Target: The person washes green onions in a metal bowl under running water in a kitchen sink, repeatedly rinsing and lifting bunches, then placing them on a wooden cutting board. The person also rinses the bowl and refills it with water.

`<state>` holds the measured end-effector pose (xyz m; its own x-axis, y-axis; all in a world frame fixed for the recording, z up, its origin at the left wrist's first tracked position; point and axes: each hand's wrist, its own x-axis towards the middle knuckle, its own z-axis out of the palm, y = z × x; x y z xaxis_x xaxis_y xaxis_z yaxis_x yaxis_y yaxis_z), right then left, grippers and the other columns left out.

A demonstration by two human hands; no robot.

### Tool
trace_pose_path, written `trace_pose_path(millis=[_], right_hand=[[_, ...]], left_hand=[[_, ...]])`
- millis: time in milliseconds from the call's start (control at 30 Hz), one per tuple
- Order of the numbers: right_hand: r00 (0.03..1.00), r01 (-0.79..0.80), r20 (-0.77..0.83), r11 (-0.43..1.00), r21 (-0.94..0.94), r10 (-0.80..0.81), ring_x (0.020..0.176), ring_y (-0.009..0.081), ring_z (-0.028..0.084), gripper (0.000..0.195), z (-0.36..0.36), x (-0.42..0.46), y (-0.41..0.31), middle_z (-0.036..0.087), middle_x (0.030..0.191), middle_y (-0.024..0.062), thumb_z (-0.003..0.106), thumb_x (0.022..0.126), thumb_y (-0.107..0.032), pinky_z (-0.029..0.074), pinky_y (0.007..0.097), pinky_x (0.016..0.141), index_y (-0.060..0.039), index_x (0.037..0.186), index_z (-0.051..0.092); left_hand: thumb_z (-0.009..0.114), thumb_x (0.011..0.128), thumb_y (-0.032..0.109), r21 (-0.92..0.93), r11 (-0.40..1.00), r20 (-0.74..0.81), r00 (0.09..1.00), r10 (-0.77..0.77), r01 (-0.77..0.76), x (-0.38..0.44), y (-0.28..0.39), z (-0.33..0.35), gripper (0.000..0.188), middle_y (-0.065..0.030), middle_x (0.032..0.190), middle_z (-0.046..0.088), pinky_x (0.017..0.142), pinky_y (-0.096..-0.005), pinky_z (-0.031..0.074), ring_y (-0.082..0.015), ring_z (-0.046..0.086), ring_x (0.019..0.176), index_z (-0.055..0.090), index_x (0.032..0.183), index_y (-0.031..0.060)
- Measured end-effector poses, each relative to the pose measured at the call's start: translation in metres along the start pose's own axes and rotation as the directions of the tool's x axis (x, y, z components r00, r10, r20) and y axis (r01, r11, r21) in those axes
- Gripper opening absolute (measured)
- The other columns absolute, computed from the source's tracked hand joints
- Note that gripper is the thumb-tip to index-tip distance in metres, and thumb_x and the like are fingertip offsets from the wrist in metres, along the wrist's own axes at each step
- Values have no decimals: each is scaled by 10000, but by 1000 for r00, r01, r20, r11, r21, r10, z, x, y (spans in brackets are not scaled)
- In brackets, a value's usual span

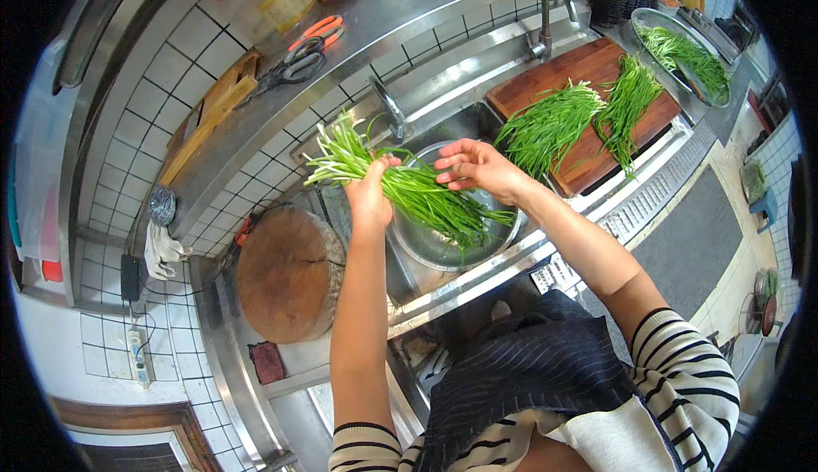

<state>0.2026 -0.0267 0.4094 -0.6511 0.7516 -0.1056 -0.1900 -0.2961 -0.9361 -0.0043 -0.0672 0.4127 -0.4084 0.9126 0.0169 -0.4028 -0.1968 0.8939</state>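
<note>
A bunch of long green chives or similar greens is gripped near its white ends by my left hand, over the sink. The leafy ends hang above a round metal basin. My right hand hovers just beside the bunch, over the basin, fingers spread and slightly curled, holding nothing. To the right, two piles of the same greens lie on a wooden cutting board.
A thick round chopping block stands left of the sink. Two faucets rise behind it. An oval metal tray with more greens is at the far right. Scissors lie on the shelf above.
</note>
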Motion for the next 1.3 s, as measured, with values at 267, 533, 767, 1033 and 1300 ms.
trace_pose_path(millis=[267,533,767,1033,1300], right_hand=[[987,-40,-154,998,43,46,843,180,610,253,-54,-29,40,568,1019,110,483,867,-36,511,289,719,-6,1116,452],[945,-150,-290,988,27,151,872,164,596,241,-123,-95,71,581,998,74,508,866,-72,497,291,752,-43,1101,464],[896,-220,-379,973,76,232,809,144,596,242,-136,-140,93,582,945,61,525,852,-67,502,275,710,-28,1084,471],[861,-281,-446,960,-15,245,866,162,590,201,-140,-179,100,580,979,63,519,855,-79,494,296,771,-48,1053,501],[813,-272,-518,960,68,267,873,165,584,183,-143,-202,102,570,991,72,513,860,-82,495,283,758,-42,1038,501]], left_hand=[[652,743,-3,-2,999,-33,999,-37,37,-1,28,-11,311,-107,884,577,739,-349,503,-215,598,776,480,1002,7],[656,758,4,235,949,52,978,204,-211,-10,59,-6,337,-87,866,561,715,-307,506,-184,596,746,481,1047,6],[649,801,144,802,498,243,942,232,-329,-4,31,-10,300,-102,945,604,744,-299,461,-176,581,833,551,1036,-15],[643,801,204,722,443,521,839,157,-531,5,-12,1,282,-71,948,616,766,-313,434,-179,556,837,593,991,2],[661,789,217,494,850,47,982,183,-182,8,-6,-7,290,-76,899,610,724,-304,445,-177,561,801,586,960,-5]])
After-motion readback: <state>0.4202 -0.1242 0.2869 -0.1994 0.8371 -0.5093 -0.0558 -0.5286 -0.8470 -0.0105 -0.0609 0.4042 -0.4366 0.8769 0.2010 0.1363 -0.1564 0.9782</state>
